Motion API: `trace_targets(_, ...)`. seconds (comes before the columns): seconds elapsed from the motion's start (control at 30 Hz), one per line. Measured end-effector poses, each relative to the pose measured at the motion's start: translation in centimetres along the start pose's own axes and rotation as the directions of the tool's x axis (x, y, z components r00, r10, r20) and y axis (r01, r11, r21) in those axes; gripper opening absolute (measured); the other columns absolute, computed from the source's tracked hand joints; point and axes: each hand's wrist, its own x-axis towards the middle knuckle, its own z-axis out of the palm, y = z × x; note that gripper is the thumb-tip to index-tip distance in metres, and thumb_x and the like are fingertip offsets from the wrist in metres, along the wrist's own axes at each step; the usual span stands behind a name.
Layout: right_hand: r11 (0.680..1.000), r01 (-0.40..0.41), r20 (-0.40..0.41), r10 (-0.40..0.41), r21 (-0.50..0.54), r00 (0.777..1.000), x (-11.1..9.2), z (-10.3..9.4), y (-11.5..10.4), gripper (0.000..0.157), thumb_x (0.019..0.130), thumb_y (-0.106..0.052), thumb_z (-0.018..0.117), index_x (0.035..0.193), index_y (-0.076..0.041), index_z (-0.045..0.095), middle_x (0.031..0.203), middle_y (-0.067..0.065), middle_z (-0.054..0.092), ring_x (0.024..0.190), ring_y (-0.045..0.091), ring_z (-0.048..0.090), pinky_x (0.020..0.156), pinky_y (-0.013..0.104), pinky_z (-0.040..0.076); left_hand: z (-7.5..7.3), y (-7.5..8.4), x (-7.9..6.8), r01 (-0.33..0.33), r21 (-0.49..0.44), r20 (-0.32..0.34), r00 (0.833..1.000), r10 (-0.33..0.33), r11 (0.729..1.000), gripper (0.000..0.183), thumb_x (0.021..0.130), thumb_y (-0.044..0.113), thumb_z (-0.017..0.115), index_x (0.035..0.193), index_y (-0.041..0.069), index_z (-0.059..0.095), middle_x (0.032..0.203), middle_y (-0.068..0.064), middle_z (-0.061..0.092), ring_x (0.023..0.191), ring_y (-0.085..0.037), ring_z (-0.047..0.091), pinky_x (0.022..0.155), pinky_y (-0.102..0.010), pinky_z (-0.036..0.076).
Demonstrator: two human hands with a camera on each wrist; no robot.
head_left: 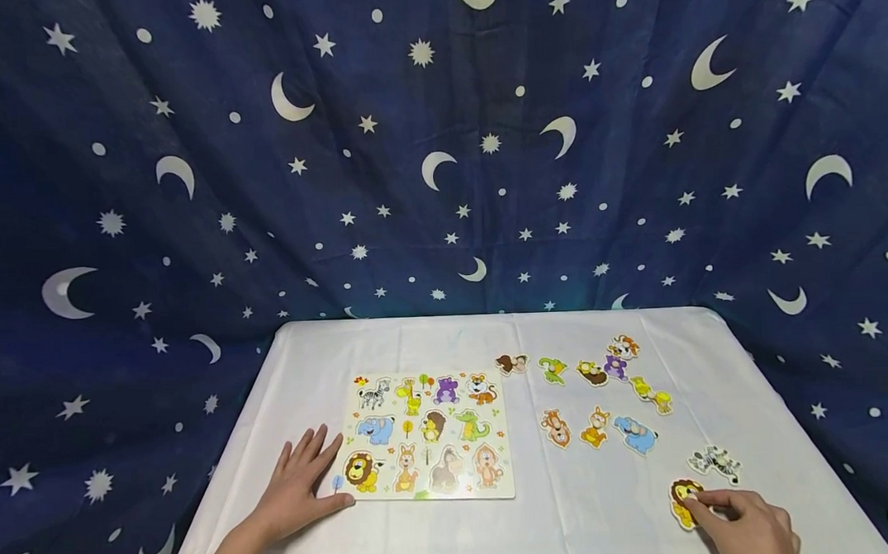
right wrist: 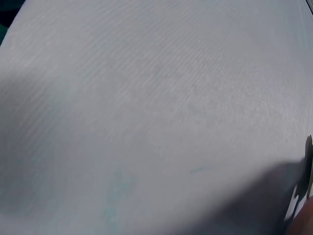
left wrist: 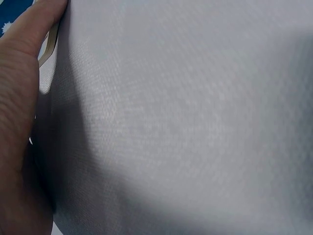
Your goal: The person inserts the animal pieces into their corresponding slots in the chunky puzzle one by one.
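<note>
An animal puzzle board (head_left: 468, 495) lies flat on the white-covered table. My left hand (head_left: 297, 486) rests at its left edge, fingers spread and thumb by the lower left corner. In the left wrist view, part of that hand (left wrist: 17, 107) borders the board's edge (left wrist: 49, 48). On the right, my right hand (head_left: 748, 524) pinches a lion puzzle piece (head_left: 681, 516) between thumb and fingers. The zebra piece (head_left: 715, 463) lies just beyond it. Only a fingertip (right wrist: 302, 223) and a thin piece edge (right wrist: 308, 164) show in the right wrist view.
Between board and right hand lie several loose pieces, among them an elephant (head_left: 634, 436), a kangaroo (head_left: 595, 429), a monkey (head_left: 556, 429), a giraffe (head_left: 652, 395) and a crocodile (head_left: 551, 371). A gorilla piece (head_left: 511, 363) sits near the board's upper right corner. A starry dark-blue curtain (head_left: 435, 79) hangs behind.
</note>
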Motion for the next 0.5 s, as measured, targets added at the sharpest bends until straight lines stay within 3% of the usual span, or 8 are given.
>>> trace_targets(0.23,0.999,0.043,-0.050,-0.042,0.017,0.998,-0.1,-0.5,-0.3,0.037,0.079,-0.033,0.088,0.097,-0.002,0.077,0.108,0.018,0.060,0.104,0.038,0.041,0.091,0.058,0.029,-0.1,-0.1,0.2,-0.007,0.017,-0.007,1.000,0.007,1.000,0.103,0.077,0.073,0.074,0.157,0.015,0.044,0.165,-0.019,0.029,0.152,-0.044,0.018,0.120,-0.066,0.007)
trace_targets(0.5,0.969,0.243,-0.125,-0.236,0.037,0.964,-0.4,-0.2,-2.3,0.027,0.081,-0.029,0.087,0.094,-0.007,0.078,0.103,0.012,0.064,0.111,0.039,0.041,0.092,0.058,0.029,-0.1,0.0,0.2,-0.005,0.016,-0.001,1.000,0.005,1.000,0.103,0.077,0.073,0.074,0.157,0.015,0.045,0.165,-0.020,0.029,0.152,-0.044,0.018,0.120,-0.066,0.007)
